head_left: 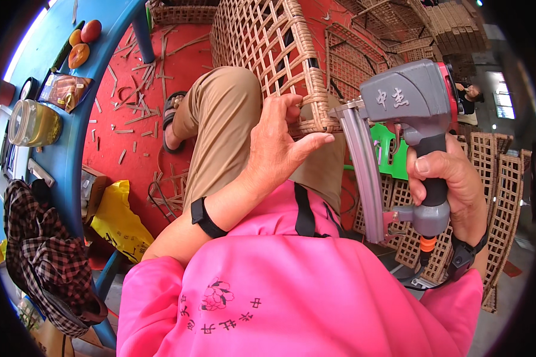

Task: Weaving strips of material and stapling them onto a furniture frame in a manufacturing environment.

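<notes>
A woven rattan-like basket frame (pixel 317 89) rests against my lap, its open lattice side facing up and its wrapped edge toward me. My left hand (pixel 272 140) grips its near corner, with the fingers curled over the lattice and the thumb stretched out along the lower edge. In my right hand (pixel 452 181) is a grey pneumatic staple gun (pixel 408 101), held by its black handle. The gun's nose touches or nearly touches the wrapped corner, just right of my left thumb. A long clear-grey magazine (pixel 363 172) slopes down from the nose. The staple itself cannot be seen.
On the left stands a blue table (pixel 110 35) with fruit, a jar (pixel 36 123) and a packet (pixel 65 91); a checked cloth (pixel 44 256) hangs there. Cut strips litter the red floor (pixel 125 107). Woven panels (pixel 500 202) lean at right, near a green stool (pixel 390 149). Another person (pixel 469 98) is behind.
</notes>
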`<state>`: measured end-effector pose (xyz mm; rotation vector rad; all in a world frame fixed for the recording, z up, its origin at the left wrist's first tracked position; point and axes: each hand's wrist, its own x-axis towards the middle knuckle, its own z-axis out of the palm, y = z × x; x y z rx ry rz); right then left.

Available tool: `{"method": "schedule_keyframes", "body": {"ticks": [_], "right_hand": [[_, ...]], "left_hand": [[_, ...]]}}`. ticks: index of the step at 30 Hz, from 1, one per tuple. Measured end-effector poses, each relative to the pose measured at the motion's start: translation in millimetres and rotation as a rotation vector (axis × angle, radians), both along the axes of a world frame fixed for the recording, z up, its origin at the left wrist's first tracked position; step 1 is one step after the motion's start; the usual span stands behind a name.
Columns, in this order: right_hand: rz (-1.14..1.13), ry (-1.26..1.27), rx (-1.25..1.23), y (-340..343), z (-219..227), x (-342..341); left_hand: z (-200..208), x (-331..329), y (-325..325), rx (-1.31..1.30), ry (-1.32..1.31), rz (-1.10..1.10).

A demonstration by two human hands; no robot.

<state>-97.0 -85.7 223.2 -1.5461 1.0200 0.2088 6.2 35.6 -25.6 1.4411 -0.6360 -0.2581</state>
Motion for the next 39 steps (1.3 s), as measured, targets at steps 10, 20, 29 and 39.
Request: {"method": "schedule_keyframes", "body": {"ticks": [10, 20, 29, 39], "right_hand": [[0.071, 0.110, -0.048, 10.1, 8.8, 15.1], [-0.060, 0.090, -0.203, 45.7, -2.7, 14.2], [-0.045, 0.105, -0.257, 53.3, -6.0, 14.1], [-0.014, 0.186, -0.224, 50.5, -0.8, 25.8]], "left_hand": [[-3.6, -1.1, -0.2, -0.045, 0.023, 0.018], [-8.5, 0.9, -2.0, -0.072, 0.147, -0.052], [-3.9, -1.8, -1.2, -0.077, 0.191, -0.039], [-1.3, -2.8, 1.5, -0.085, 0.219, -0.049]]}}
